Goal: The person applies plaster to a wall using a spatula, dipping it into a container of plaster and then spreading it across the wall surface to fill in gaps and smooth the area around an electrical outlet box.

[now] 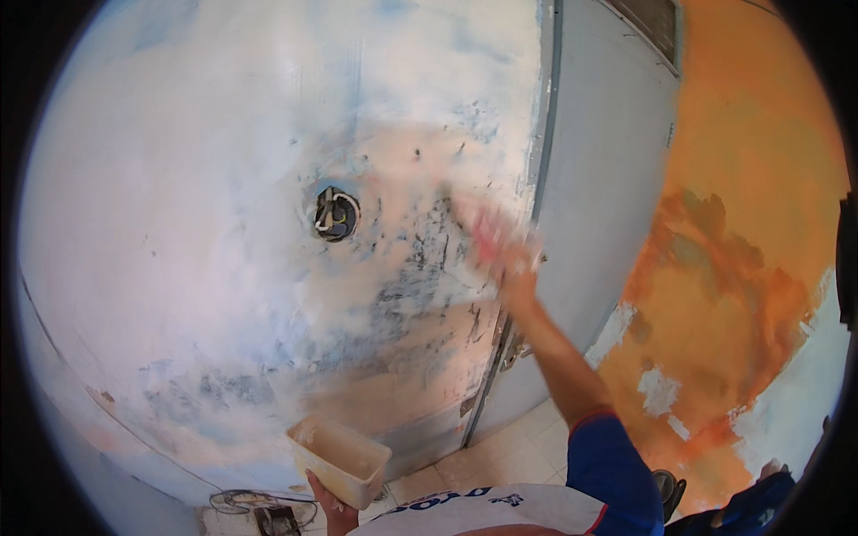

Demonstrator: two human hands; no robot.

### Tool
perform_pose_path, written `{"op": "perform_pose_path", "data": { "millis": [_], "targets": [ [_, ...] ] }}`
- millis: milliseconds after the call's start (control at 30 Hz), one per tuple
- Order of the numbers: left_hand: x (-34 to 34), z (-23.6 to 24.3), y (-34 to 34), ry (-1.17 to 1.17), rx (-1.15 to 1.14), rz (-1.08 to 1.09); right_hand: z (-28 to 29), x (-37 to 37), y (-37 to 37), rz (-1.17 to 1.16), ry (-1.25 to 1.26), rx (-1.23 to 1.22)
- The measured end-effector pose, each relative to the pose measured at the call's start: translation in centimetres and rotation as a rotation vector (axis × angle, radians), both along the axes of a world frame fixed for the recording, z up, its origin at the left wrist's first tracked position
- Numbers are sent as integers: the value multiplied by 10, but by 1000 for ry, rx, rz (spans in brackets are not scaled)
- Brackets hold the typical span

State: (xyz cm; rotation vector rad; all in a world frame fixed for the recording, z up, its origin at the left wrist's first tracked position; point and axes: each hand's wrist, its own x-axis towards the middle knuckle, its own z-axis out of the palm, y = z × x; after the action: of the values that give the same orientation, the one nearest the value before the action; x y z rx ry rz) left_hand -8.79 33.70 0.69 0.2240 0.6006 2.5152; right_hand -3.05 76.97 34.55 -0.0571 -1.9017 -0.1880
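Right hand (514, 266): yours, just off centre toward 3 o'clock, holding a blurred reddish tool (485, 234) by the patchy wall (179, 179)
Left hand (332, 514): you grip a pale tub (365, 489), 7 o'clock
Wall box (339, 217): 10 o'clock, wires showing
Door (608, 134): grey, 2 o'clock

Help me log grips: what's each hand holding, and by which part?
Left hand: pale tub, by its lower part. Right hand: blurred tool, hold point unclear.
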Motion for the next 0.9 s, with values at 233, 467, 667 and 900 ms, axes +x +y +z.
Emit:
{"op": "perform_pose_path", "data": {
  "millis": [233,467,667,900],
  "targets": [
    [22,2,4,-121,-3,37,329,-84,-57,120,389,350],
    [16,-13,-36,-131,24,128,311,-111,-96,-96,-1,269],
    [8,-22,-72,-156,39,161,77,-78,-79,-165,-147,480],
    [15,-31,-102,-217,9,138,188,-57,-134,186,56,158]
  ]
}}
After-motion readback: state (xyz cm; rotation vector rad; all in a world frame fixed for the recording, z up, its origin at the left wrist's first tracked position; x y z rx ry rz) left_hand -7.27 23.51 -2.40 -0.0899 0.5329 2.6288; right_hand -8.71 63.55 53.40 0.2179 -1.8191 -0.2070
